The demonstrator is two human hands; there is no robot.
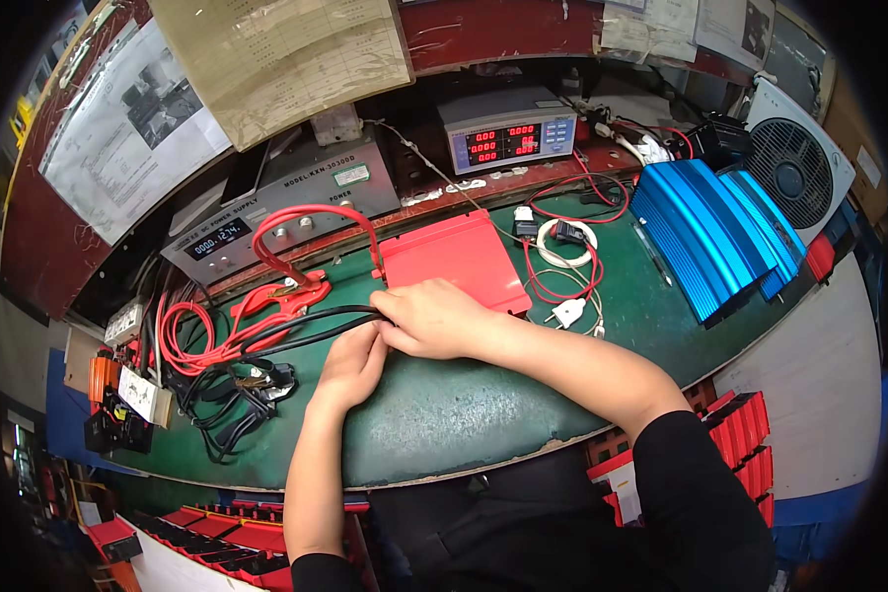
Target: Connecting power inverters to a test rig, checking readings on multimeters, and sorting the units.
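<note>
A red box-shaped unit [454, 259] lies on the bench, and a thick red cable [311, 212] loops to its left end. Just in front of that end, my two hands meet. My right hand [432, 318] is closed on a black cable [311, 333], its fingers curled over it. From below, my left hand [350, 365] closes at the same spot, its fingertips against the right ones. The cable's end is hidden under my fingers. Left of my hands, a large red clamp [291, 296] lies beside coiled red and black cables.
A grey power supply [286, 202] and a meter with red digits [513, 138] stand at the back. Ribbed blue housings [705, 237] and a fan [794, 163] sit at right. A white plug [565, 314] lies right of the red unit. Black clamps [266, 380] lie at left.
</note>
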